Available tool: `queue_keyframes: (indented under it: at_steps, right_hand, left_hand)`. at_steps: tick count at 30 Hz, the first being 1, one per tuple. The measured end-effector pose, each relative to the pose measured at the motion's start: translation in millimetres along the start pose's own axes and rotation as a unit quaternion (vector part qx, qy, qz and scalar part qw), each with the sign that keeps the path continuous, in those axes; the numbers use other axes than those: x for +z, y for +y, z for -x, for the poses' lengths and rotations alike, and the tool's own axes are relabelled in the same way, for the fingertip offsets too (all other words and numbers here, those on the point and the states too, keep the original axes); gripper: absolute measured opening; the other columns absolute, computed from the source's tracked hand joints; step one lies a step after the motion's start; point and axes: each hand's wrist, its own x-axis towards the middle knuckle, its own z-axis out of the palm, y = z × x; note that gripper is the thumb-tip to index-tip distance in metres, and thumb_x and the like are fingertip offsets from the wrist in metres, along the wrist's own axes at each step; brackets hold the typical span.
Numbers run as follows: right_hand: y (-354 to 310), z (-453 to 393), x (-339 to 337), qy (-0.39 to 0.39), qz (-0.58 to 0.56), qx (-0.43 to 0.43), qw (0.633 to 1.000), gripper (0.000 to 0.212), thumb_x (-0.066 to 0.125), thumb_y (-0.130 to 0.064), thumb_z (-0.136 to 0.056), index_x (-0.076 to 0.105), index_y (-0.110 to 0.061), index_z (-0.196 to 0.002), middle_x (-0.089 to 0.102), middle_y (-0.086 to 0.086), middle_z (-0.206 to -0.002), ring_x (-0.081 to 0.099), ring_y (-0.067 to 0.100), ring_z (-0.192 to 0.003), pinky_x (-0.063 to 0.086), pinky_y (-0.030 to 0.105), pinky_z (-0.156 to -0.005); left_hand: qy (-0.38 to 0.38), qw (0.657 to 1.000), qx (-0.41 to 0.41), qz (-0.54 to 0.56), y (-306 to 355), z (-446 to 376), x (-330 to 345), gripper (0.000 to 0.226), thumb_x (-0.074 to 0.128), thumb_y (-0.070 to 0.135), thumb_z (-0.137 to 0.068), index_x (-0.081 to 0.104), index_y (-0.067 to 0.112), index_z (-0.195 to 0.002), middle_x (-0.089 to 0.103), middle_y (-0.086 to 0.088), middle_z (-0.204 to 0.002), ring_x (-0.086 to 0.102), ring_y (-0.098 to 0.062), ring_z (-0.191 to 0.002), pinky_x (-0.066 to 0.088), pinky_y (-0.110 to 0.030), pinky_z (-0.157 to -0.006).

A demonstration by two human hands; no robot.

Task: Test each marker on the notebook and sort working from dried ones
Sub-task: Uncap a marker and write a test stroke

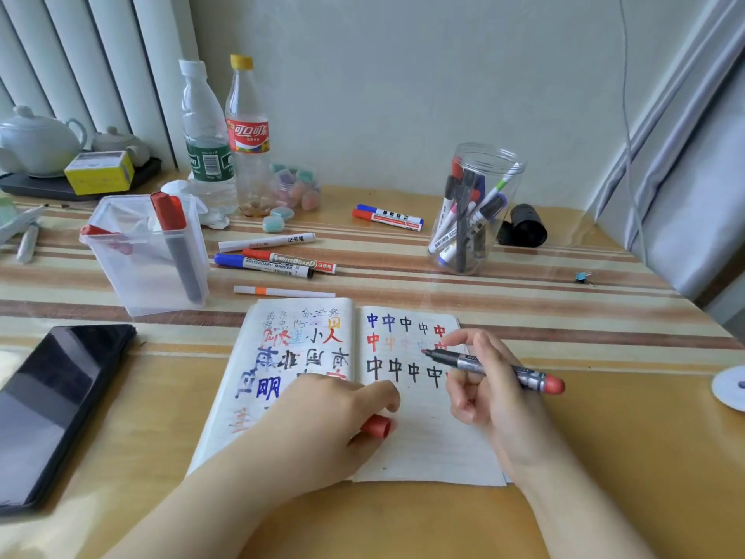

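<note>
Striped worktop (403, 272) fills the frame, notebook (423, 441) open at lower centre with three rows of test marks. My right hand (490, 391) pinches a red marker (494, 368), tip at the second row; my left hand (322, 413) curls round its cap (377, 426). By my reckoning I'm midway: the jar (473, 211) at right holds many untested, few sit in the tub (149, 256) at left. Loose markers crowd above the notebook; open room lies lower right.

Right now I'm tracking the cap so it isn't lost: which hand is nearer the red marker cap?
Left. The left hand rests on the notebook holding the red cap; the right hand is beside it, gripping the marker.
</note>
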Motion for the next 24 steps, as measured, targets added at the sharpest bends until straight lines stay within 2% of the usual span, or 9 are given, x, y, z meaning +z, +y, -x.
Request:
queue_keyframes:
  at_steps: [3, 7, 10, 13, 16, 24]
  right_hand:
    - [7, 1, 2, 0.004, 0.029, -0.008, 1.0, 0.028, 0.055, -0.044, -0.073, 0.063, -0.018, -0.075, 0.052, 0.005, -0.055, 0.039, 0.014, -0.047, 0.033, 0.022, -0.047]
    - [10, -1, 4, 0.024, 0.153, -0.045, 0.987, 0.025, 0.064, -0.035, -0.082, 0.06, -0.017, -0.065, 0.056, -0.002, -0.052, 0.045, 0.008, -0.045, 0.036, 0.022, -0.05]
    - [13, -3, 8, 0.049, 0.202, -0.057, 0.976, 0.024, 0.068, -0.017, -0.081, 0.053, -0.017, -0.062, 0.055, -0.005, -0.049, 0.048, 0.009, -0.047, 0.038, 0.021, -0.049]
    - [18, -4, 9, 0.064, 0.251, -0.069, 0.963, 0.027, 0.067, -0.01, -0.079, 0.046, -0.01, -0.062, 0.043, -0.009, -0.045, 0.037, 0.006, -0.044, 0.03, 0.019, -0.045]
    - [21, -3, 9, 0.075, 0.278, -0.097, 0.953, 0.036, 0.065, -0.007, -0.08, 0.037, -0.013, -0.057, 0.033, -0.01, -0.044, 0.029, 0.007, -0.044, 0.024, 0.018, -0.045]
    - [21, -2, 7, 0.057, 0.285, -0.101, 0.952, 0.04, 0.063, -0.007, -0.083, 0.033, -0.013, -0.057, 0.029, -0.01, -0.044, 0.027, 0.007, -0.044, 0.022, 0.017, -0.043]
  left_hand:
    - [-0.012, 1.0, -0.001, -0.007, -8, 1, 4, 0.035, 0.039, 0.029, -0.072, 0.068, 0.03, -0.092, 0.058, 0.01, -0.051, 0.049, -0.01, -0.041, 0.042, -0.016, -0.038]
    - [-0.033, 0.999, 0.002, -0.009, -9, 1, 5, 0.038, 0.037, 0.027, -0.07, 0.069, 0.034, -0.09, 0.057, 0.011, -0.051, 0.048, -0.009, -0.041, 0.043, -0.018, -0.039]
    - [-0.035, 0.999, 0.006, -0.01, -8, 0, 7, 0.041, 0.035, 0.028, -0.069, 0.07, 0.037, -0.09, 0.057, 0.012, -0.051, 0.05, -0.008, -0.042, 0.042, -0.015, -0.041]
    - [-0.044, 0.999, 0.02, -0.01, -8, -1, 7, 0.042, 0.034, 0.028, -0.067, 0.069, 0.038, -0.09, 0.054, 0.014, -0.051, 0.05, -0.007, -0.043, 0.042, -0.016, -0.041]
    - [-0.052, 0.998, 0.023, -0.003, -7, 0, 6, 0.043, 0.035, 0.027, -0.066, 0.07, 0.038, -0.088, 0.056, 0.015, -0.052, 0.052, -0.006, -0.043, 0.04, -0.014, -0.04]
    - [-0.044, 0.999, 0.016, -0.007, -6, -1, 8, 0.044, 0.033, 0.028, -0.066, 0.072, 0.038, -0.084, 0.058, 0.018, -0.052, 0.053, -0.005, -0.042, 0.038, -0.013, -0.041]
